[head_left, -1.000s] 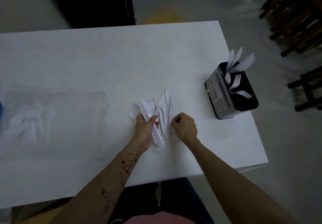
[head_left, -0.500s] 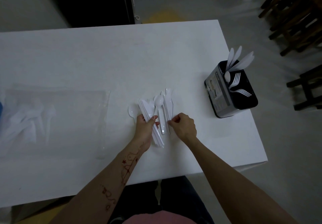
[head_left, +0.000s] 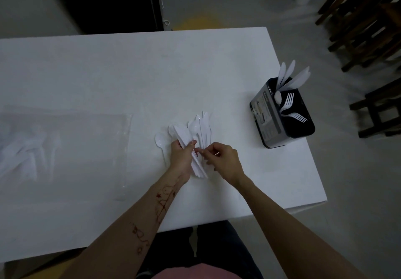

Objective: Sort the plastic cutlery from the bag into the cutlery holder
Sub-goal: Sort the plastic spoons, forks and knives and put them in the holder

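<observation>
Gathering at frame centre — the left hand (head_left: 181,157) has its grip closed round a stack of knives (head_left: 184,136), blades fanning up and a little left, handles trailing down past the wrist. The right hand (head_left: 221,159) sits just beside it, fingertips pinched at the lower ends of the loose pieces (head_left: 202,126) lying on the desk (head_left: 130,72); whether it has one clamped or is only nudging, I cannot tell. Those pieces run near-vertical in the frame, handles toward the person. One spoon (head_left: 160,140) lies alone just left of the left hand. The holder (head_left: 280,113) stands at the right edge of the desk, right of both hands and up a little — so the right hand is the nearer one for the carry, and pieces should go in handle down. The bag (head_left: 65,148), left of frame, shows more cutlery inside.
</observation>
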Available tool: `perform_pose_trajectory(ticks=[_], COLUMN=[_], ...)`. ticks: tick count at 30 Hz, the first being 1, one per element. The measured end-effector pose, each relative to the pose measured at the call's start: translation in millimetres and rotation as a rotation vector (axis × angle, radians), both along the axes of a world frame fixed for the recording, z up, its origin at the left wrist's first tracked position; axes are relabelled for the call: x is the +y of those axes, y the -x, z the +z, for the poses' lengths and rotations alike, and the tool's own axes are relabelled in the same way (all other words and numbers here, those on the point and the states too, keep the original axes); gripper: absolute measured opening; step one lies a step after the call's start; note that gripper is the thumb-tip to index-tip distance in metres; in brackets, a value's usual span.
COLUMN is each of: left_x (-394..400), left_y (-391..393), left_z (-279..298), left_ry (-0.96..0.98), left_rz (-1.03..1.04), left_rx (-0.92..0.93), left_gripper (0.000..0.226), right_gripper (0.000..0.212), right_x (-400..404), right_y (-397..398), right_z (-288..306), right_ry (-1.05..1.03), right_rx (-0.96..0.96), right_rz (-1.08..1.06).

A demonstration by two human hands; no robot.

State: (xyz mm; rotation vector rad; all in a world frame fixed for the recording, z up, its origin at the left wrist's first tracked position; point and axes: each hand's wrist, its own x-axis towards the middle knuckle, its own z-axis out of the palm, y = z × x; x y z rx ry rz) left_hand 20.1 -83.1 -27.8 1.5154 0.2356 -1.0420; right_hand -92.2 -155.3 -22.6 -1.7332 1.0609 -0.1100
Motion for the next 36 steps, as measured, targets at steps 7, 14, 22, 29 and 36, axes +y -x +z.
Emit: perform_pose_trajectory(ticks=[7, 14, 22, 29, 36], left_x=[11.4, 13.2, 5.1, 10.5, 16.8], left_y=[-1.6, -1.8, -1.1, -6.1, -7.3], left_z=[-4.3, -4.7, -0.8, -3.1, -5.2], left_ry=[-0.034, 0.014, 0.043, 0.006, 0.018], left_rz=[0.013, 0.000, -0.032, -0.027, -0.030], left_rx=[-0.018, 0.000, -0.007, -0.012, 0.002], left_gripper=[0.029, 0.025, 0.040, 0.034, 0.035], right_gripper=[0.027, 0.015, 0.015, 0.023, 0.014], right_x=[0.0, -7.5, -4.8, -9.3, -9.8], right_y=[-11.7, -1.2, 3.6, -13.5, -22.5], right_z=[-12.4, -11.6, 6.6, -13.7, -10.7], right_ry=[0.200, -0.019, -0.230, 0.191, 0.192], right_rx=[0.367, 0.152, -0.013, 0.306, 0.424], right_rz=[0.012, -0.156, 0.076, -0.122, -0.094])
